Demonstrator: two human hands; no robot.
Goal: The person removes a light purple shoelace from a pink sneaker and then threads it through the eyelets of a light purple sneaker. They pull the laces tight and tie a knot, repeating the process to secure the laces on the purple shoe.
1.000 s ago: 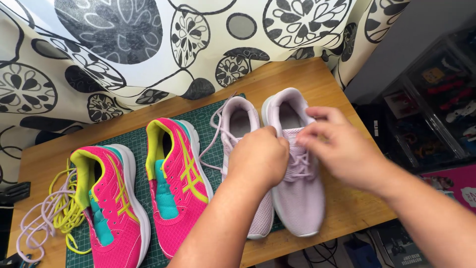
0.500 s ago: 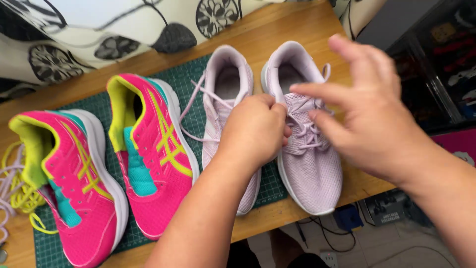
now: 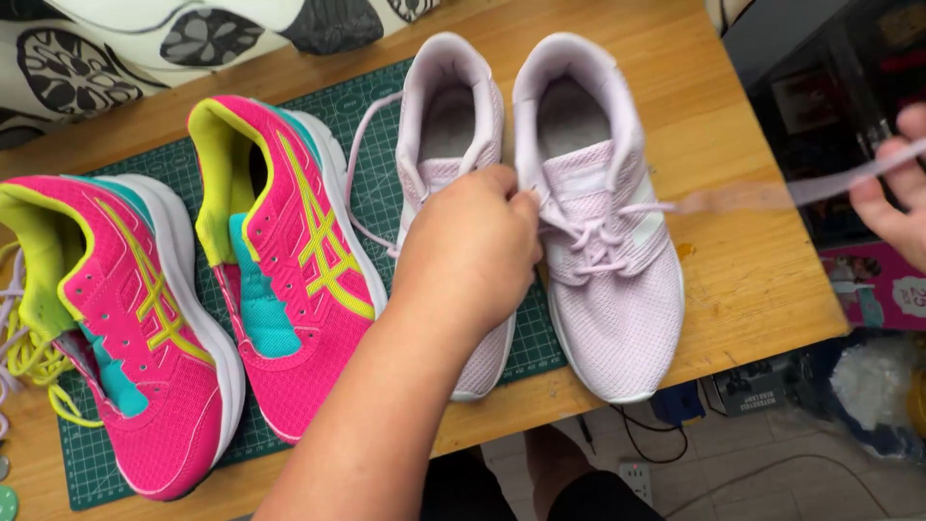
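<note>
Head view: lilac shoe (image 3: 603, 241) lying toe toward the viewer, left hand (image 3: 473, 251) pressing its tongue, right hand (image 3: 892, 188) pinching its taut lace (image 3: 762, 196).

Wooden table (image 3: 733, 241) w/ green cutting mat (image 3: 381, 125) on top. Curtain (image 3: 116, 48) behind, cream w/ black-grey floral circles. Dark shelving (image 3: 830, 87) at right, contents blurry. Pale tiled floor (image 3: 772, 473) below table edge, cables (image 3: 646, 439) + white power strip (image 3: 637, 478) there. Bright, even light.

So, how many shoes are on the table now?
4. Two pink shoes lie at the left on the green mat. Two lilac shoes are at the right; the left hand partly covers one.
</note>
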